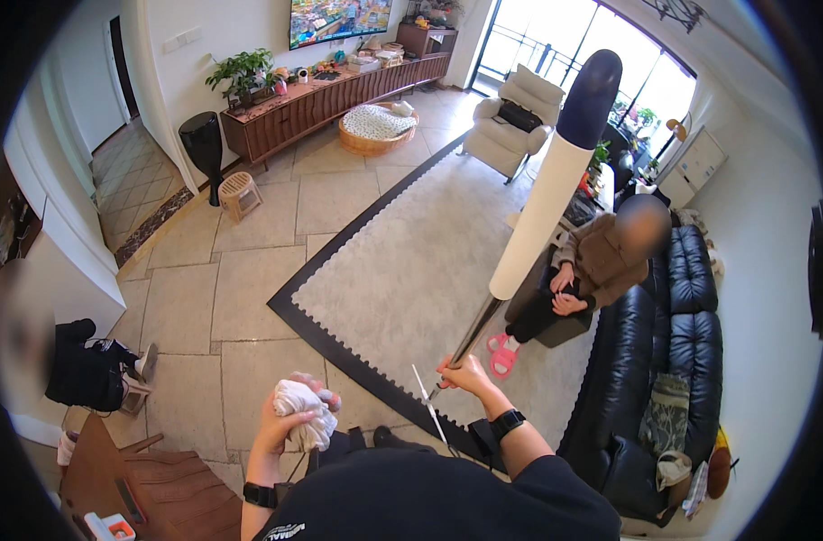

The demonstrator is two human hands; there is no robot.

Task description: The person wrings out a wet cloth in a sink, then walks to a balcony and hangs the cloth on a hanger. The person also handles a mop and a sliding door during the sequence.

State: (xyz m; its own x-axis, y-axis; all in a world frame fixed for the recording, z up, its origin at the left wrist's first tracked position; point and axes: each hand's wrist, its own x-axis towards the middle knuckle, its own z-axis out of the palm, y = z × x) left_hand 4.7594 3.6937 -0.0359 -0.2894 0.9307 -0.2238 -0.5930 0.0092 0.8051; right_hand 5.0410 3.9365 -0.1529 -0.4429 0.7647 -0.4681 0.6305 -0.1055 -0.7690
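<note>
My right hand (464,373) grips the metal shaft of a long pole (477,331), which has a white sleeve and a dark rounded end tilted up towards the camera. At its lower end a thin white bar (428,402) shows edge-on, perhaps a flat mop head; my body hides part of it. A crumpled white cloth (304,414) is bunched in my left hand (276,427), over the tiled floor. The fingers wrap its near side, and the far side is partly hidden. A black band circles each wrist.
A person (597,264) sits at the right by a black leather sofa (695,324); another person (90,365) sits at the left. A dark-edged grey mat (411,257) covers the floor. Beyond are a plastic stool (240,196), a wicker basket (377,140) and a beige armchair (492,142).
</note>
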